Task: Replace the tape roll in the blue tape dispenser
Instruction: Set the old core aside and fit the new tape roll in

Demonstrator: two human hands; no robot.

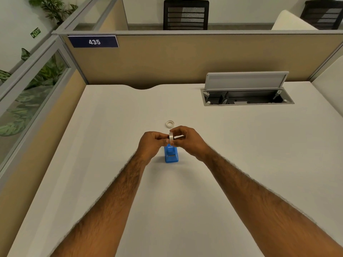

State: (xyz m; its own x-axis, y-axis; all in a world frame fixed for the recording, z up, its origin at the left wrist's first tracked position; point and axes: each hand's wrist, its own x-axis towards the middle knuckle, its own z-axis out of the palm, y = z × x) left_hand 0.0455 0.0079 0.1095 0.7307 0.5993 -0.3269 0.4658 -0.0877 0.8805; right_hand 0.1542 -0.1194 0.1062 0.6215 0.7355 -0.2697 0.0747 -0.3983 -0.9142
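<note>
The blue tape dispenser (171, 154) stands on the white desk (232, 145), its far end hidden under my fingers. Just above it I hold a white tape roll (171, 137) on edge. My left hand (151, 143) pinches it from the left and my right hand (185, 140) grips it from the right. A second white tape roll (170, 124) lies flat on the desk a short way beyond my hands.
An open cable tray (246, 98) with a raised grey lid is set into the desk at the far right. Tan cubicle partitions (185, 58) close the desk at the back and left. A notch cuts the desk's far edge.
</note>
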